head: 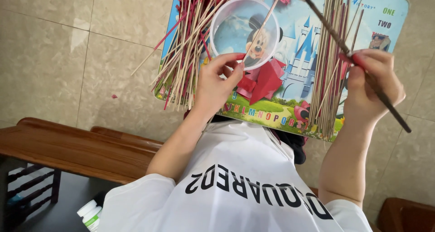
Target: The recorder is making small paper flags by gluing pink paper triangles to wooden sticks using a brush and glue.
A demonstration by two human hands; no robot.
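I use the colourful picture board on my lap as my landmark. My left hand is over its middle, and the fingers are pinched shut on a thin wooden stick near its lower end. The stick slants up and to the right across a clear round plastic lid that lies on the upper middle of the board. My right hand is at the board's right edge, fingers closed around a long dark brush. The pale tip of the brush points up toward the board's top edge, just beside the upper end of the stick; I cannot tell whether the two touch.

Judging by what lies here, the work looks partly done. A thick pile of sticks, some plain and some red, is heaped on the left side of the board and spills over its edge. A neater row of sticks lies along the right side, under my right hand. Folded red paper pieces sit on the board just below the lid, with more red paper at the top edge. How many sticks are finished and how many remain I cannot tell. Beyond the board is a tiled floor, and a brown wooden bench runs below the board's left corner.
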